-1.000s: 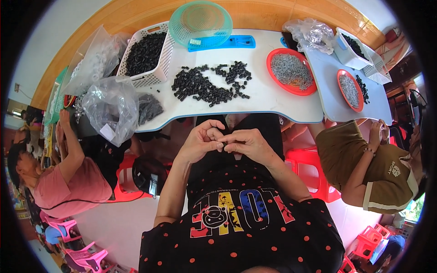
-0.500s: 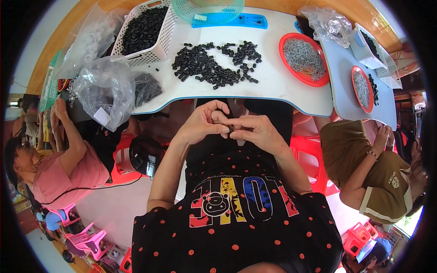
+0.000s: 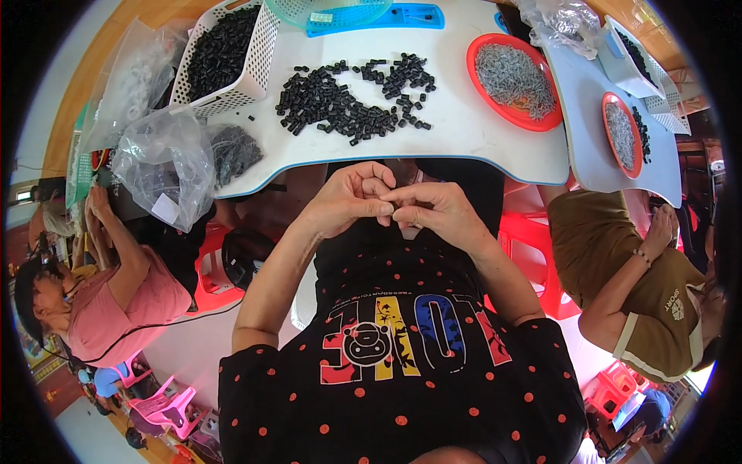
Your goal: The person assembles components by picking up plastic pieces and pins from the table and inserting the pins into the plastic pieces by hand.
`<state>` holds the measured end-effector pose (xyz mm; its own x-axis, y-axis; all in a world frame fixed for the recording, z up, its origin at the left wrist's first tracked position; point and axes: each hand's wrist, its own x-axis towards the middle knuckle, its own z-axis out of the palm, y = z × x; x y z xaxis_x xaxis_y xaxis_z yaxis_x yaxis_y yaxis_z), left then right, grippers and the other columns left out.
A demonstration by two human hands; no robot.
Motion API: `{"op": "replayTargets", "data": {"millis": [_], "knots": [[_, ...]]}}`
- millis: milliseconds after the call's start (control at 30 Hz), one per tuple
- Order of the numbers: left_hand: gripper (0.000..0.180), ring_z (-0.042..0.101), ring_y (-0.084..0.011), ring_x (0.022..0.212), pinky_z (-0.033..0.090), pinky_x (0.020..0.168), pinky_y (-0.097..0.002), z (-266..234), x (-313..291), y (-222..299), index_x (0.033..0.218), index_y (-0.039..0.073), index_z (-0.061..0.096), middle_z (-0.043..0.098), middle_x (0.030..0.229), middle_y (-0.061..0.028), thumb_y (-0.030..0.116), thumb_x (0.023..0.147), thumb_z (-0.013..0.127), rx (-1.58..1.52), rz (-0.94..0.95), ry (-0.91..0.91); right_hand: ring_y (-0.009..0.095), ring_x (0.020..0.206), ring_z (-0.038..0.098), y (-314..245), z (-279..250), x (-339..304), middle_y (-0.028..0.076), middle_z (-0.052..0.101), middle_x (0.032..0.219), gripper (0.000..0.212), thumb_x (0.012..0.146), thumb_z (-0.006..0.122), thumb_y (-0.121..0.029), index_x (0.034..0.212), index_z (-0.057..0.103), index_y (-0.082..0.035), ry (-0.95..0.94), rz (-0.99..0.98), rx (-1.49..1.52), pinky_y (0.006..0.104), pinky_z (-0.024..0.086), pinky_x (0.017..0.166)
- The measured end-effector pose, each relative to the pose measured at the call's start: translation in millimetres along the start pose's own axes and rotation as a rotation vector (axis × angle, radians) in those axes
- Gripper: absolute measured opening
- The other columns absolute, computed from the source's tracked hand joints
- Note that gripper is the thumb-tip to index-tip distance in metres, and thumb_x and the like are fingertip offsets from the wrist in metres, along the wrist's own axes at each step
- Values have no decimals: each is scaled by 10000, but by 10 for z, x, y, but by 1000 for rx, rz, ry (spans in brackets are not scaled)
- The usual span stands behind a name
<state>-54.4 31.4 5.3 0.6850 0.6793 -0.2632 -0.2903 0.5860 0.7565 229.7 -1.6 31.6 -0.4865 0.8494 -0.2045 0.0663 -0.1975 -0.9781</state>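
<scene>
My left hand (image 3: 349, 203) and my right hand (image 3: 442, 216) meet in front of my body, just off the near edge of the white table (image 3: 309, 147). Both are closed in a pinch, thumbs and forefingers together. A small black piece (image 3: 396, 206) sits between the fingertips and is mostly covered by them. Beyond my hands, a loose spread of short black cylindrical pieces (image 3: 321, 104) lies on the tabletop. A red round tray (image 3: 558, 116) full of thin grey, pin-like parts stands to the right of it.
At the back left is a white perforated basket (image 3: 267, 46) of black pieces, beside clear plastic bags (image 3: 166, 166). A green strainer basket (image 3: 332, 9) rests on a blue tray (image 3: 421, 15). People sit on the left (image 3: 127, 298) and right (image 3: 657, 301); a red stool (image 3: 533, 247) stands nearby.
The table and its contents have shifted slightly up and left in view. My fingers have closed in further, so the black piece shows less than before.
</scene>
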Motion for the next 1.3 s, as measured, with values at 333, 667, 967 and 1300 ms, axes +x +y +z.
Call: {"op": "replayTargets", "data": {"millis": [333,667,967,1300], "knots": [[343,892,-250,1218,711,1118,-369,-1701,8,1704,1457,-57,883,932,1318,-197,-52,1114,878,280,600,744,44,937,667,290,-504,296,-3,861,1092,383,1280,787,-160,1626,861,-11,214,-154,234,246,536,845],[276,889,-302,1327,657,1197,-416,-1587,924,1617,1360,83,960,943,1375,-130,167,1097,966,1449,640,770,84,1001,766,796,-644,-90,17,871,1098,328,1262,811,-146,1533,904,14,417,-71,205,268,603,916],[345,858,-393,1003,682,944,-506,-991,1821,445,1164,70,992,858,1043,-189,326,935,1019,1411,342,390,61,911,667,699,-595,-131,3,865,1060,303,1243,822,-123,1500,922,3,494,-61,140,253,514,820],[277,887,-189,1036,686,979,-330,-819,1396,616,1437,-44,893,946,1247,-102,132,1233,829,626,354,477,277,1040,888,830,-1904,109,163,919,1132,273,1197,851,-176,1379,948,3,961,-222,-550,433,676,957]]}}
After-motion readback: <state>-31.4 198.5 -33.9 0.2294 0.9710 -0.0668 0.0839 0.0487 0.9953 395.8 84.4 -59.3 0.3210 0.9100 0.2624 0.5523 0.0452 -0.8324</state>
